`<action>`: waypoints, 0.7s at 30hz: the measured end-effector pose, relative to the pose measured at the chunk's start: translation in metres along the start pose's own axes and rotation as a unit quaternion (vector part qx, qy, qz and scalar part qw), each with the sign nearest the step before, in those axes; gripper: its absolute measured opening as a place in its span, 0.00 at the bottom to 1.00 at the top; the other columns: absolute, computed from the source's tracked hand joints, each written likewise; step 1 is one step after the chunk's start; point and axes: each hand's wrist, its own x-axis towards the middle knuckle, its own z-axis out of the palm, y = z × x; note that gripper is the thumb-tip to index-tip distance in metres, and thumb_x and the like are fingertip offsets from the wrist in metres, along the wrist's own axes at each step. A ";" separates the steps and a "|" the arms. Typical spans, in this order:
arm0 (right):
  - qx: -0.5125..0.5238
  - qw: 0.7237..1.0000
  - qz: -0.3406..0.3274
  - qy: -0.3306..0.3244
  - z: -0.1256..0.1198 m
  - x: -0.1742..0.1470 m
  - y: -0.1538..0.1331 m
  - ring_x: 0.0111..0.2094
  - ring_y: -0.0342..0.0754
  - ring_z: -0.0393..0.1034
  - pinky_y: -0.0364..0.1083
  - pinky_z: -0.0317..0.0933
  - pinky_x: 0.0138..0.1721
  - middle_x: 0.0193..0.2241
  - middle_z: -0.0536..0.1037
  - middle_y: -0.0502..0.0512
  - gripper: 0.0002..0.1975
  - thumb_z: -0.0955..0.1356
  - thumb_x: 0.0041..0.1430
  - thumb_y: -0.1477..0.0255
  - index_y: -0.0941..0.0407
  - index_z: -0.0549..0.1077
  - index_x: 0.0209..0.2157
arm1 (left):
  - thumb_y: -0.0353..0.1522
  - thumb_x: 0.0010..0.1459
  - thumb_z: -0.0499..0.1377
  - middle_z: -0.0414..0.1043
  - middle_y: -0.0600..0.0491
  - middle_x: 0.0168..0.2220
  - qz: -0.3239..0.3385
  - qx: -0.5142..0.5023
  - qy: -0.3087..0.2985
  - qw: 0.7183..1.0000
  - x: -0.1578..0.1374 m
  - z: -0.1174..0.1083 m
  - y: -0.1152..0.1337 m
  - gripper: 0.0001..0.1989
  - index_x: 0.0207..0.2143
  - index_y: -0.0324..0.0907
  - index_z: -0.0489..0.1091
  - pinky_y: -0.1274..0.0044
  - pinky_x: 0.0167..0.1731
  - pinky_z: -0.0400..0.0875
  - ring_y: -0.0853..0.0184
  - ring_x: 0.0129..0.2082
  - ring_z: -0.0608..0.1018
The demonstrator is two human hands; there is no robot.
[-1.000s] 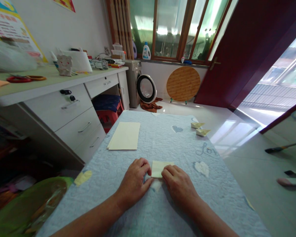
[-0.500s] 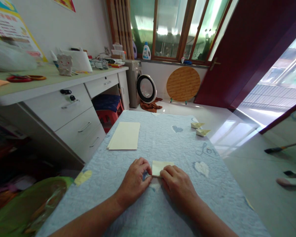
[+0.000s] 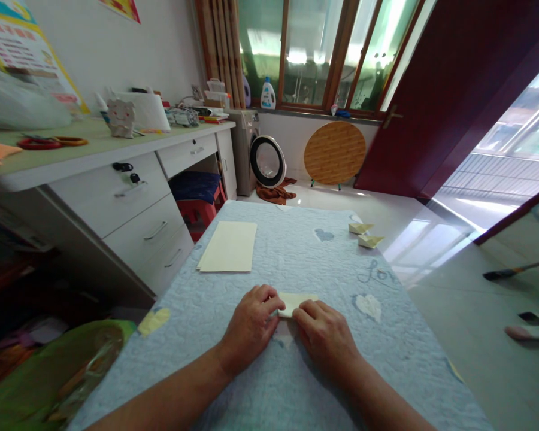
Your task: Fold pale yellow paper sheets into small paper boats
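Observation:
A small folded piece of pale yellow paper (image 3: 291, 303) lies on the cloth-covered table, between my two hands. My left hand (image 3: 254, 317) pinches its left end, with the index finger over the top and the thumb at the near edge. At the near right part of the paper, my right hand (image 3: 324, 328) grips with curled fingers; its thumb is mostly hidden. Farther off on the left lies a stack of pale yellow paper sheets (image 3: 230, 246). Two folded paper shapes (image 3: 360, 228) with pointed ends rest near the far right edge.
A light blue quilted cloth (image 3: 296, 383) with heart patterns covers the table. To the left are a white desk (image 3: 135, 197) with drawers and a green bin (image 3: 94, 359). Beyond the table stand a washing machine (image 3: 245, 149) with its door open and a round wooden tabletop (image 3: 335, 152).
My left hand has shifted slightly right, and its fingers now close over the left end of the folded paper. My right hand has stayed nearly in place on the paper.

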 end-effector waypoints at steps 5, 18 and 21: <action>-0.007 1.000 -0.001 0.016 0.002 0.000 -0.001 0.29 0.45 0.64 0.44 0.50 0.31 0.28 0.73 0.49 0.09 0.70 0.56 0.82 0.55 0.71 0.27 | 0.20 0.54 0.59 0.70 0.52 0.36 0.026 0.049 -0.007 0.998 0.001 0.000 0.000 0.09 0.31 0.42 0.71 0.70 0.41 0.65 0.61 0.39 0.70; -0.024 0.999 -0.011 0.019 0.003 0.000 -0.004 0.29 0.46 0.63 0.44 0.50 0.31 0.28 0.73 0.49 0.09 0.72 0.56 0.80 0.54 0.71 0.27 | 0.23 0.58 0.59 0.70 0.52 0.36 0.061 0.099 -0.001 0.993 0.000 0.003 0.003 0.06 0.31 0.42 0.69 0.70 0.40 0.65 0.62 0.38 0.70; -0.028 0.999 -0.011 0.023 0.002 0.000 -0.005 0.29 0.45 0.63 0.44 0.50 0.31 0.27 0.73 0.50 0.09 0.72 0.56 0.80 0.55 0.70 0.27 | 0.23 0.60 0.58 0.69 0.52 0.36 0.067 0.109 -0.005 0.992 0.000 0.004 0.004 0.06 0.31 0.42 0.68 0.70 0.40 0.65 0.62 0.38 0.69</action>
